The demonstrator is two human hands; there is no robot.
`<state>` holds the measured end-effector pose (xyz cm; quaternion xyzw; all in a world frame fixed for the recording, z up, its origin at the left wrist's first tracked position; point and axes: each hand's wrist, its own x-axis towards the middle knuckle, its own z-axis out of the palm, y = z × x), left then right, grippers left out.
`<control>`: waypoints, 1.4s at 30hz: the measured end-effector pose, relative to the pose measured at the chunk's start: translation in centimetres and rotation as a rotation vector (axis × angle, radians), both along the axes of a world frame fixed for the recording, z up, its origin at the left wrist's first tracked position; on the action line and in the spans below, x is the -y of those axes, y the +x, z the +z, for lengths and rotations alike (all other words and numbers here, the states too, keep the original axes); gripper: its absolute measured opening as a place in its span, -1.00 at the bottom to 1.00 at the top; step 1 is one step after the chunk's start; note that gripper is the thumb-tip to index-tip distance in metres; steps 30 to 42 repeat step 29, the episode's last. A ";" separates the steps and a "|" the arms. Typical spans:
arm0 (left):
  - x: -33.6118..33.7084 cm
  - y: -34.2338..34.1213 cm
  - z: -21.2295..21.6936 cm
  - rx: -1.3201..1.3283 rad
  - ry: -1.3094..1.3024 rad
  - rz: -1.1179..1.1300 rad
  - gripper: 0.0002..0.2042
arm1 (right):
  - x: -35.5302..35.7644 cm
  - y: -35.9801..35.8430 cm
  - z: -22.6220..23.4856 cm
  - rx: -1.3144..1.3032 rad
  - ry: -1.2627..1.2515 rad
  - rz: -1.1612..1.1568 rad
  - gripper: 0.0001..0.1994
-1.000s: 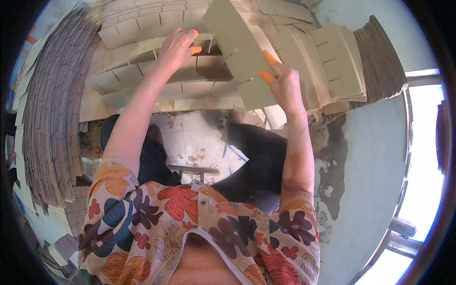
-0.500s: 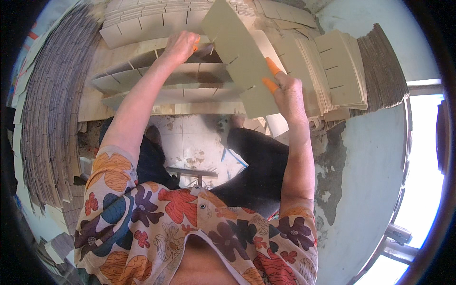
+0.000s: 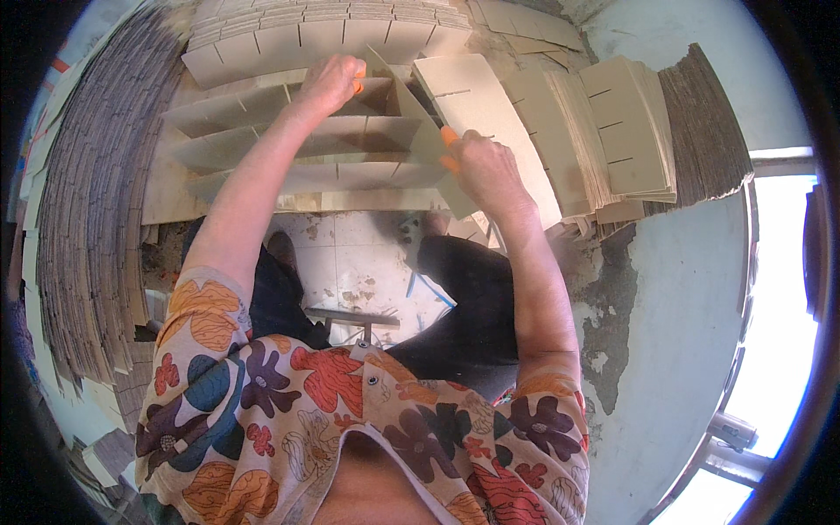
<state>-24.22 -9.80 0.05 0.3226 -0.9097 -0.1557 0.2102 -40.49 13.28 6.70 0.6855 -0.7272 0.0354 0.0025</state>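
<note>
Three long slotted cardboard strips point(image 3: 367, 134) stand on edge, roughly parallel, on a wooden board. My left hand point(image 3: 332, 85), with orange covering on the fingertips, is closed at the top edge of the farthest strip. My right hand point(image 3: 484, 171), also orange-tipped, grips a crosswise cardboard strip point(image 3: 429, 150) by its right side. That strip stands steeply on edge at the right ends of the long ones, touching or very near them. Whether its slots are engaged, I cannot tell. Just right of it leans a pale slotted cardboard piece point(image 3: 494, 101), partly behind my right hand.
Stacked slotted cardboard point(image 3: 560, 131) fans out at the right, beside a darker stack point(image 3: 704, 122). Another stack point(image 3: 324, 39) lies along the back. A tall pile of cardboard point(image 3: 96, 192) lines the left. Below the board point(image 3: 175, 192) are my legs and a tiled floor point(image 3: 341, 262).
My right hand has moved left and turned the crosswise strip from a broad, tilted face to nearly edge-on, lower among the long strips. My left hand has barely moved.
</note>
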 end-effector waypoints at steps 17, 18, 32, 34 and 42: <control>-8.6 5.4 4.2 -0.479 -0.229 -0.104 -0.69 | -4.6 -8.0 0.8 -0.024 -0.225 -0.494 -0.53; -9.2 6.1 4.2 -0.462 -0.223 -0.083 -0.69 | -4.8 -9.8 -0.6 0.025 -0.141 -0.562 -0.51; -11.9 10.6 2.6 -0.324 0.014 0.141 -0.74 | -5.8 -12.5 -1.1 1.125 -0.139 -0.727 -0.67; -11.9 10.6 2.6 -0.324 0.014 0.141 -0.74 | -5.8 -12.5 -1.1 1.125 -0.139 -0.727 -0.67; -11.9 10.6 2.6 -0.324 0.014 0.141 -0.74 | -5.8 -12.5 -1.1 1.125 -0.139 -0.727 -0.67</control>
